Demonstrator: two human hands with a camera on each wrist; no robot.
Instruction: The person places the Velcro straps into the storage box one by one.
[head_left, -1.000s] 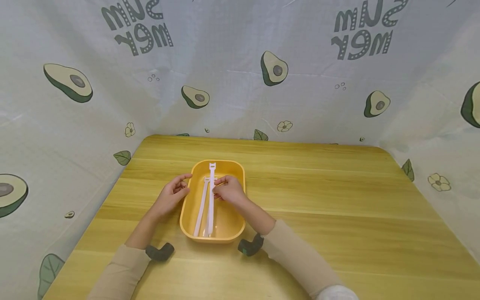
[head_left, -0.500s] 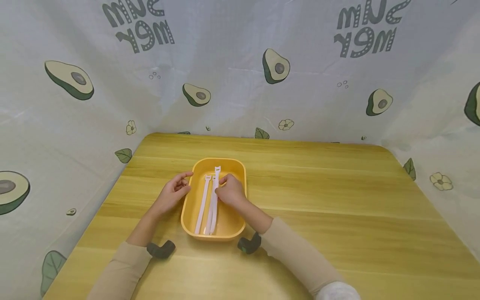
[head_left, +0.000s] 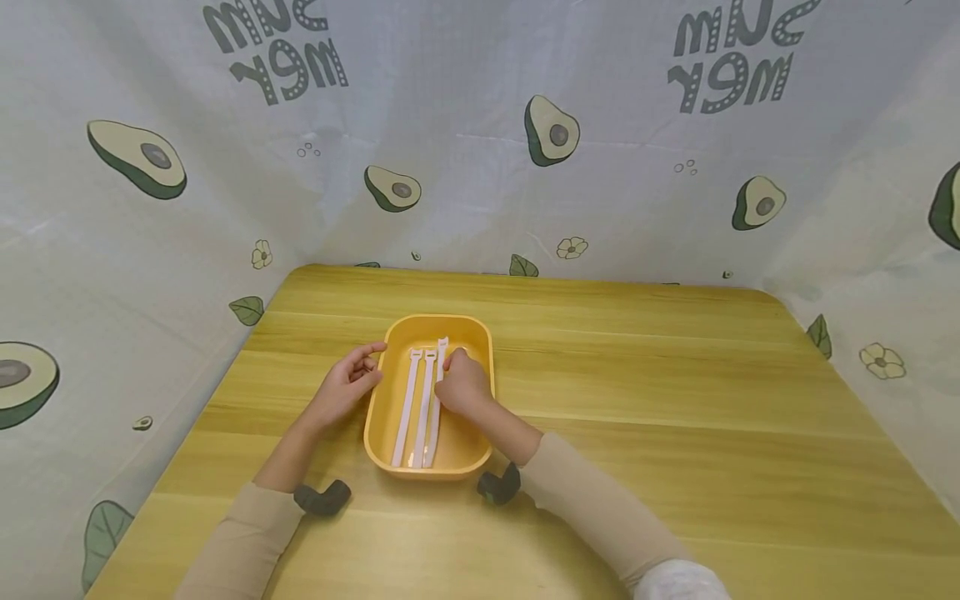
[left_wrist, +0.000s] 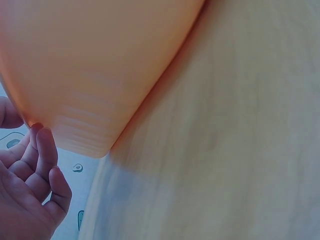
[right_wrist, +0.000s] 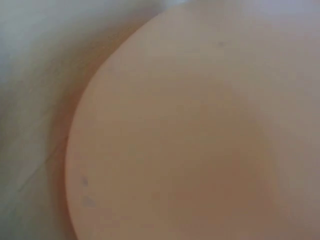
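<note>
Fingers of the right hand (head_left: 461, 385) touch the rightmost white strap (head_left: 435, 408).

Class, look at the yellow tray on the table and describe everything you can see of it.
The yellow tray is a shallow rectangular dish with rounded corners and a raised rim; it looks like smooth plastic. It sits flat on the wooden table, its long side running away from the person. Three white straps lie lengthwise inside, side by side. The left hand touches its left rim; the right hand rests inside on the rightmost strap.
</note>
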